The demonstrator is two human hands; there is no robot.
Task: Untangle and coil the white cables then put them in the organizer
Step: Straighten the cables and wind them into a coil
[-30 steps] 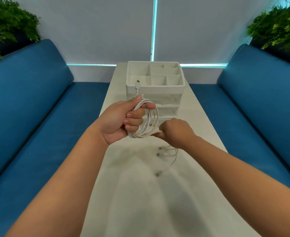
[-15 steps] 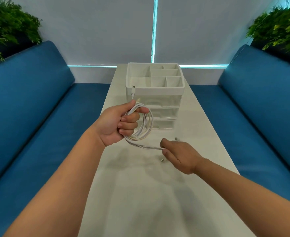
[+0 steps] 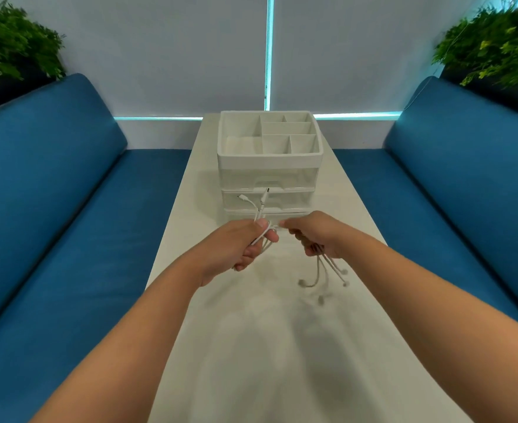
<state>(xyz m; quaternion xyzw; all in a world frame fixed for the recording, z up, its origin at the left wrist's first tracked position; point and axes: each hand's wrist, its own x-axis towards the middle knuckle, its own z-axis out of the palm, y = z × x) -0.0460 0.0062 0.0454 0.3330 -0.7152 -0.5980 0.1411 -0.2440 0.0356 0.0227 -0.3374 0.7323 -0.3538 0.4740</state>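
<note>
Both hands, left [image 3: 245,245] and right [image 3: 318,236], gripped the white cables [image 3: 262,209] with curled fingers, just before the organizer [image 3: 269,166].

White counter [image 3: 251,346] between blue sofas [image 3: 53,193], leafy plants [image 3: 10,50] in both far corners.

White cables [image 3: 262,206], white organizer [image 3: 269,154] with clear drawers, off-white plain tabletop [image 3: 251,346], deep blue sofas [image 3: 53,193], green plants [image 3: 13,47], pale grey wall [image 3: 166,56], cyan light strips [image 3: 269,50].
</note>
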